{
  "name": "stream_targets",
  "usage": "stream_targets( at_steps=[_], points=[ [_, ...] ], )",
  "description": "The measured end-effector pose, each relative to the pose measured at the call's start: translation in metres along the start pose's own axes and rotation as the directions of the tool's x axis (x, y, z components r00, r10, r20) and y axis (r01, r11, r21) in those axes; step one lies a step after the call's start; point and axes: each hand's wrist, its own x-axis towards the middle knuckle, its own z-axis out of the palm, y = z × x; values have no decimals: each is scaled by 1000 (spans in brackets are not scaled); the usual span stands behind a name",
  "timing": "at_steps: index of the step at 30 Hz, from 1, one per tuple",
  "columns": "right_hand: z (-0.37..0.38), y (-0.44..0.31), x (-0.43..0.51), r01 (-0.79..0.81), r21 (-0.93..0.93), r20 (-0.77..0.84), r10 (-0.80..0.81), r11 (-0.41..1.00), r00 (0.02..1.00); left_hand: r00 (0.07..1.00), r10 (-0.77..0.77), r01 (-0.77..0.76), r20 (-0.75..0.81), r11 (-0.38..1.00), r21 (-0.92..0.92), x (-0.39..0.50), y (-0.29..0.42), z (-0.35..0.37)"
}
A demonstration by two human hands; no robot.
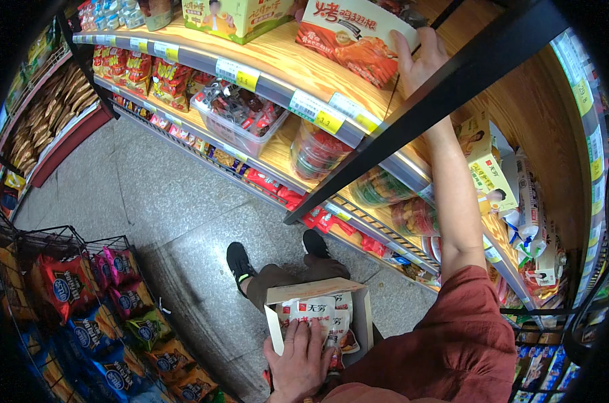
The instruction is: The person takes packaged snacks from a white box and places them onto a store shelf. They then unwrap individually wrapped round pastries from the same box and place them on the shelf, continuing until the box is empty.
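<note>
My right hand [424, 58] is stretched out to the upper shelf, its thumb and fingers around the right edge of a red and white snack box [352, 38]. That box stands on the wooden shelf board beside a green and yellow carton [236, 17]. Low in front of my body, my left hand [302, 360] lies on white snack packets [337, 322] inside an open cardboard box [318, 289]. Its fingers are spread over the packets; whether they grip one or the box wall, I cannot tell.
A black metal post [385, 146] slants across the shelves near my right forearm. On the lower shelf are a plastic tub of wrapped snacks [239, 118] and round jars [317, 148]. A wire rack of snack bags [65, 284] stands at the lower left. My feet are on grey floor tiles [168, 196].
</note>
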Motion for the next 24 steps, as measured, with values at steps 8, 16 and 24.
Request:
stream_targets(
  at_steps=[8, 16, 24],
  points=[
    [1, -3, -2, -63, 33, 15, 63, 997, 998, 1000, 16, -16, -3, 1000, -25, 0, -1, -3],
    [4, -2, -4, -82, 23, -12, 83, 996, 996, 999, 26, -30, -40, 994, -103, 1, -4, -3],
    [5, -2, -4, -72, 52, -30, 74, 996, 997, 999, 32, -32, -7, 995, -99, 1, -5, -5]
  ],
)
